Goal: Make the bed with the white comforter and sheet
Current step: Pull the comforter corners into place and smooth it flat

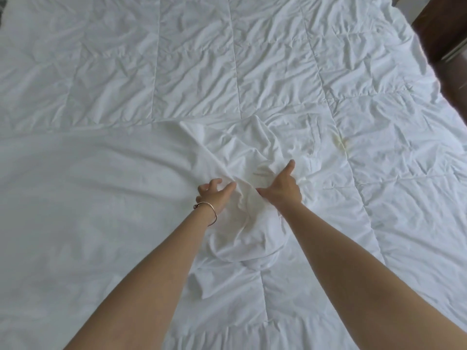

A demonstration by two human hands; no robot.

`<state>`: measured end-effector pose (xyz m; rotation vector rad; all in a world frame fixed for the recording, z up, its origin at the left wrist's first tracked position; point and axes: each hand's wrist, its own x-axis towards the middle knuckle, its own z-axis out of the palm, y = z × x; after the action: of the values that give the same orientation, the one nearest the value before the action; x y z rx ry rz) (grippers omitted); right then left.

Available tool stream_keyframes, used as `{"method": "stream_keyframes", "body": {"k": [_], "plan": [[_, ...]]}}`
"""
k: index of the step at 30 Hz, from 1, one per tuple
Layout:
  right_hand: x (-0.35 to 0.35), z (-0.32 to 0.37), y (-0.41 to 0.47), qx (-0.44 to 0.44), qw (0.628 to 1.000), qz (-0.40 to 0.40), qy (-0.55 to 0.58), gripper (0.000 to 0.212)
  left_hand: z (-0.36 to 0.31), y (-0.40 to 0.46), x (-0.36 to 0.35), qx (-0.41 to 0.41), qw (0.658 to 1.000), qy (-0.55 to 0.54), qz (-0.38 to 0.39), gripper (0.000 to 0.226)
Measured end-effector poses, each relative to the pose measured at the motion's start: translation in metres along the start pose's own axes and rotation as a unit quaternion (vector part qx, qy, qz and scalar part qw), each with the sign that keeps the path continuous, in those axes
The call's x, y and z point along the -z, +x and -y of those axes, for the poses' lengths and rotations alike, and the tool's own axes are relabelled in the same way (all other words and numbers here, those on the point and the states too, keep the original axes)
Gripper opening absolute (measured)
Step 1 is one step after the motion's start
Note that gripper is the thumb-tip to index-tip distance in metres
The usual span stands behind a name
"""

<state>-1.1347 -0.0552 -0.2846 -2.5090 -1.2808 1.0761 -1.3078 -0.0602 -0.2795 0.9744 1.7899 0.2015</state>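
Observation:
A white quilted comforter (252, 59) covers the far and right part of the bed. A smooth white sheet (88, 185) lies over the left near part, with a bunched ridge of it (242, 152) running down the middle. My left hand (213, 195), with a thin bracelet on its wrist, pinches a fold of this bunched sheet between thumb and curled fingers. My right hand (283, 188) grips the same bunch from the right side, its fingers buried in the cloth and one finger pointing forward.
A dark brown wooden piece of furniture (439, 29) stands beyond the bed's far right corner. A yellowish stain (341, 144) marks the comforter to the right of my hands.

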Motion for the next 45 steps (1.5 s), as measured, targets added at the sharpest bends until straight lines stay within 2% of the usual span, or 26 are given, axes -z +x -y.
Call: {"method": "stream_keyframes", "body": {"k": [2, 3, 6, 8, 9, 10, 12, 14, 15, 17, 19, 20, 22, 24, 26, 27, 30, 32, 34, 36, 39, 41, 43, 44, 45], "plan": [[-0.008, 0.007, -0.019, 0.066, 0.997, -0.038, -0.031, 0.054, -0.001, -0.009, -0.002, -0.015, 1.0, -0.018, 0.001, 0.074], [-0.013, 0.011, -0.029, 0.114, 0.991, -0.055, -0.035, 0.036, -0.004, -0.015, -0.003, -0.027, 0.998, -0.051, 0.004, 0.078], [-0.025, 0.024, -0.058, 0.22, 0.975, -0.037, 0.006, 0.022, -0.018, -0.027, 0.002, -0.071, 0.989, -0.129, 0.027, 0.102], [-0.031, 0.029, -0.077, 0.234, 0.968, 0.043, 0.081, 0.016, -0.023, -0.03, 0.01, -0.074, 0.981, -0.178, 0.027, 0.114], [-0.033, 0.031, -0.086, 0.238, 0.959, 0.09, 0.123, 0.011, -0.021, -0.029, 0.015, -0.07, 0.973, -0.218, 0.009, 0.109], [-0.037, 0.03, -0.094, 0.244, 0.949, 0.13, 0.149, 0.011, -0.017, -0.027, 0.022, -0.07, 0.967, -0.246, -0.016, 0.096], [-0.044, 0.03, -0.107, 0.248, 0.933, 0.198, 0.17, 0.02, -0.002, -0.026, 0.037, -0.082, 0.967, -0.236, -0.042, 0.064], [-0.051, 0.036, -0.12, 0.209, 0.92, 0.238, 0.232, 0.028, 0.019, -0.025, 0.054, -0.108, 0.969, -0.223, -0.025, 0.048], [-0.055, 0.042, -0.129, 0.177, 0.913, 0.233, 0.283, 0.025, 0.031, -0.023, 0.064, -0.122, 0.968, -0.22, -0.015, 0.042], [-0.066, 0.06, -0.146, 0.126, 0.911, 0.147, 0.365, 0.021, 0.056, -0.02, 0.086, -0.153, 0.965, -0.212, -0.013, 0.036], [-0.084, 0.08, -0.163, 0.122, 0.915, 0.019, 0.384, 0.046, 0.086, -0.021, 0.111, -0.17, 0.962, -0.211, -0.011, 0.038], [-0.095, 0.089, -0.172, 0.127, 0.919, -0.017, 0.372, 0.061, 0.103, -0.022, 0.122, -0.164, 0.963, -0.214, -0.009, 0.04], [-0.121, 0.103, -0.191, 0.145, 0.942, -0.009, 0.304, 0.079, 0.137, -0.026, 0.145, -0.145, 0.969, -0.201, -0.008, 0.042], [-0.151, 0.109, -0.209, 0.162, 0.976, 0.015, 0.144, 0.084, 0.163, -0.026, 0.166, -0.153, 0.974, -0.169, -0.013, 0.047], [-0.174, 0.11, -0.23, 0.158, 0.987, 0.001, 0.007, 0.08, 0.172, -0.025, 0.184, -0.172, 0.974, -0.144, -0.001, 0.052], [-0.181, 0.109, -0.239, 0.144, 0.989, -0.016, -0.022, 0.077, 0.171, -0.027, 0.19, -0.182, 0.974, -0.134, 0.019, 0.053], [-0.183, 0.103, -0.256, 0.087, 0.994, -0.062, -0.009, 0.062, 0.159, -0.035, 0.199, -0.214, 0.966, -0.106, 0.094, 0.057], [-0.174, 0.099, -0.261, 0.085, 0.993, -0.081, 0.033, 0.054, 0.15, -0.041, 0.196, -0.226, 0.962, -0.079, 0.132, 0.059], [-0.164, 0.102, -0.263, 0.095, 0.985, -0.097, 0.105, 0.057, 0.142, -0.042, 0.192, -0.211, 0.961, -0.077, 0.162, 0.071], [-0.155, 0.108, -0.258, 0.115, 0.98, -0.098, 0.133, 0.073, 0.135, -0.039, 0.186, -0.151, 0.952, -0.176, 0.202, 0.082], [-0.142, 0.121, -0.234, 0.12, 0.989, -0.075, 0.031, 0.094, 0.127, -0.031, 0.184, -0.032, 0.894, -0.374, 0.246, 0.062], [-0.137, 0.133, -0.211, 0.109, 0.992, -0.051, -0.048, 0.105, 0.121, -0.019, 0.185, -0.004, 0.883, -0.4, 0.244, 0.058], [-0.138, 0.146, -0.188, 0.101, 0.991, -0.005, -0.081, 0.108, 0.118, 0.001, 0.183, -0.006, 0.899, -0.388, 0.204, 0.066], [-0.14, 0.15, -0.176, 0.102, 0.991, 0.024, -0.084, 0.101, 0.116, 0.01, 0.181, -0.011, 0.904, -0.387, 0.18, 0.062], [-0.141, 0.152, -0.165, 0.104, 0.991, 0.045, -0.071, 0.083, 0.116, 0.017, 0.177, -0.017, 0.907, -0.394, 0.149, 0.053]]}}
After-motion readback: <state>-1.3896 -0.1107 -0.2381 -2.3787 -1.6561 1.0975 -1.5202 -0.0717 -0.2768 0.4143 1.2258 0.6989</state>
